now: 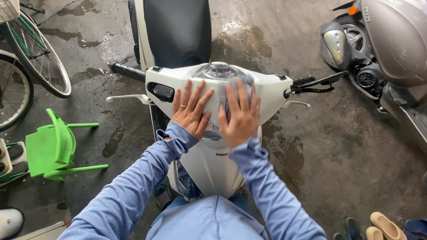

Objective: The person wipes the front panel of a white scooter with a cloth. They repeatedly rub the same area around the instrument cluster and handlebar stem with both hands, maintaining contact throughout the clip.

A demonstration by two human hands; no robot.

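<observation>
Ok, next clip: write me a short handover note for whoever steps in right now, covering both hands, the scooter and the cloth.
Left hand: flat, fingers spread, resting bare on the white scooter's front cover just below the gauge dome.
Right hand: pressing a grey cloth against the same cover.
Scooter stands on wet concrete floor, seat beyond the hands.
Done: cannot tell how much is wiped.
Left: likely the rest of the cover and handlebars.

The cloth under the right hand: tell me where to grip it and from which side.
Pinch the cloth at its far edge, which shows past the right hand's fingertips by the gauge. Come from above: it lies flat on the white scooter front, so only edges lift.
</observation>
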